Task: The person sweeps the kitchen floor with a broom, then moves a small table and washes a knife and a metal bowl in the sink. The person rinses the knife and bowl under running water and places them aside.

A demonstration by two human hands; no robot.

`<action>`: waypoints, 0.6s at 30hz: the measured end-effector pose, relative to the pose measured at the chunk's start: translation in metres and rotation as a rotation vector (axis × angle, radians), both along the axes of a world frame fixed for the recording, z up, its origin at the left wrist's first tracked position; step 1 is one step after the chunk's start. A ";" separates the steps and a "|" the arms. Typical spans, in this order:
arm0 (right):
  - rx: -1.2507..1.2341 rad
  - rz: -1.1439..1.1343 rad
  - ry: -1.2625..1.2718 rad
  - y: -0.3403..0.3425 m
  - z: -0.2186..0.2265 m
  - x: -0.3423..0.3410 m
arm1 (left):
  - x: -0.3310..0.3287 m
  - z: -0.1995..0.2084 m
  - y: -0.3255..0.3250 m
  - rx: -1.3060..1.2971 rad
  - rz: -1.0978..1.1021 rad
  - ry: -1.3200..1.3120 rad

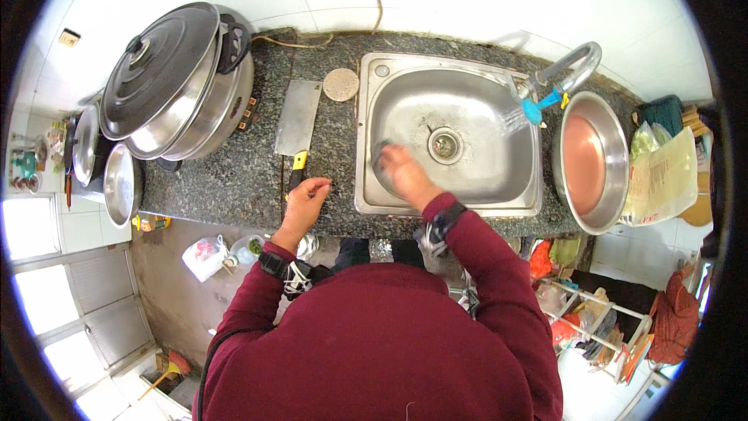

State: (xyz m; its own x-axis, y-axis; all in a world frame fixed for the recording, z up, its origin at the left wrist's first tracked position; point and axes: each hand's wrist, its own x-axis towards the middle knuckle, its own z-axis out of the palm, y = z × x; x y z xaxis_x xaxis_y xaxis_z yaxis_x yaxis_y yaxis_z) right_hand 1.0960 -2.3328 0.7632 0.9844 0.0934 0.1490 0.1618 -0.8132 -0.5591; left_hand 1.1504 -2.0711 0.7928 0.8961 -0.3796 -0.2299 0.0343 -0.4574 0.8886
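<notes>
Head: right hand clamped on grey pad in steel sink.
Left hand, fingers slightly apart, near yellow-handled steel cleaver.

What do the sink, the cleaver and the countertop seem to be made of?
Sink: likely stainless steel, satin finish, from its grey sheen and soft highlights.
Cleaver: smooth grey metal blade, probably steel; its yellow-and-black handle suggests plastic.
Countertop: probably granite, fairly smooth, from its speckled pattern, though imitation stone is possible.
</notes>
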 end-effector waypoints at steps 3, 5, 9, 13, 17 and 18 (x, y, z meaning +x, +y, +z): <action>-0.017 0.074 -0.161 -0.003 -0.003 0.025 | -0.001 -0.003 0.004 0.021 0.015 0.059; -0.029 0.262 -0.136 0.008 -0.002 0.036 | 0.000 -0.005 0.004 0.044 0.030 0.091; -0.073 -0.007 -0.108 0.003 -0.005 0.074 | 0.001 -0.003 0.004 0.036 -0.005 0.021; -0.071 -0.127 -0.205 -0.009 -0.016 0.093 | -0.002 -0.001 0.004 0.050 -0.040 0.010; -0.127 0.007 -0.009 -0.018 -0.025 0.090 | 0.000 -0.010 0.000 0.068 -0.152 -0.022; -0.074 -0.192 0.185 -0.024 -0.025 0.090 | 0.001 -0.012 -0.001 0.092 -0.169 -0.046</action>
State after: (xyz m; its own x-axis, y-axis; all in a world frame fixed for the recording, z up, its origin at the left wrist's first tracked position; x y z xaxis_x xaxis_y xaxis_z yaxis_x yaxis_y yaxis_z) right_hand 1.1860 -2.3563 0.7380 0.9950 -0.0931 -0.0354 -0.0983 -0.8588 -0.5028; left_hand 1.1519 -2.0722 0.7805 0.8318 -0.5047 -0.2311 -0.0894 -0.5327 0.8416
